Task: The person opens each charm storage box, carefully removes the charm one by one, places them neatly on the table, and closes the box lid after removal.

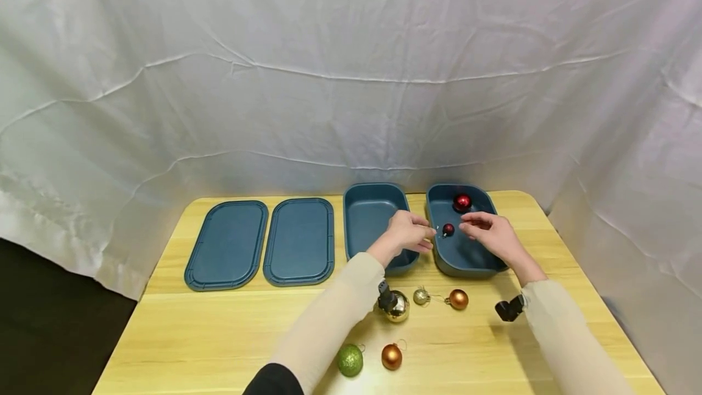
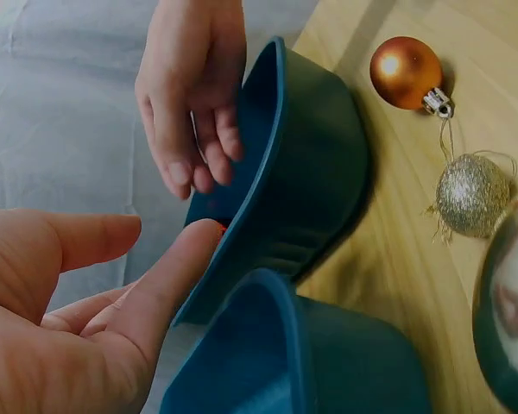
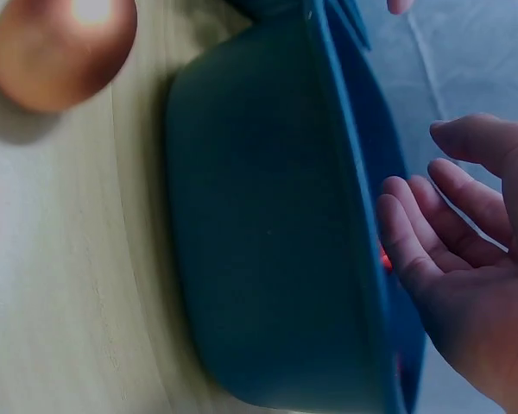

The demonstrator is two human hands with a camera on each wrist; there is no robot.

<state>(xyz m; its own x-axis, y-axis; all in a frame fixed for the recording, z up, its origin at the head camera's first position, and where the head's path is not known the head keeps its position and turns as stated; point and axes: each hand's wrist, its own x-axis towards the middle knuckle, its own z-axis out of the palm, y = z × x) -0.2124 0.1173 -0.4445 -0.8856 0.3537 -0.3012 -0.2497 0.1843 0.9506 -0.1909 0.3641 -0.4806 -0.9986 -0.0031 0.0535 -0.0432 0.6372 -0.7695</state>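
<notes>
My left hand hovers between two blue boxes, thumb and fingers parted with nothing between them. Over the right blue box is my right hand, its fingers loosely bent and holding nothing. Between the two hands, a small dark red bauble shows within that box's outline. A larger shiny red bauble lies toward the box's far end. In the left wrist view, the left fingertips overlap the box's rim. The right wrist view shows the right fingers beside the same box's rim.
The left blue box has a bare floor where visible. Two blue lids lie flat at the left. Nearer me are a large gold bauble, a small glittery gold bauble, two copper baubles and a green glitter bauble.
</notes>
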